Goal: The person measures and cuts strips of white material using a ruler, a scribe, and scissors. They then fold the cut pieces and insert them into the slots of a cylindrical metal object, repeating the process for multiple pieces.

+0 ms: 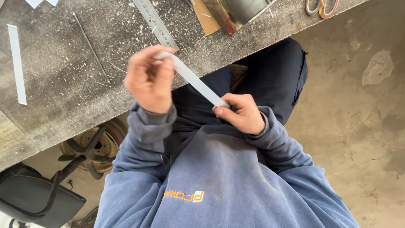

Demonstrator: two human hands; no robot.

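Note:
A narrow pale grey strip (195, 80) runs slantwise between both hands, just off the edge of a worn grey worktable (63, 97). My left hand (148, 78) pinches its upper end near the table edge. Lower down, over my lap, my right hand (241, 113) grips the other end between thumb and fingers. Both arms wear blue sweatshirt sleeves.
On the table lie a metal ruler (155, 23), a thin dark rod (90, 46), another pale strip (17, 63), a brown card piece (206, 17) and scissors (321, 7). Under the table sit a wheel rim (90, 145) and a dark stool (38, 198). Concrete floor lies to the right.

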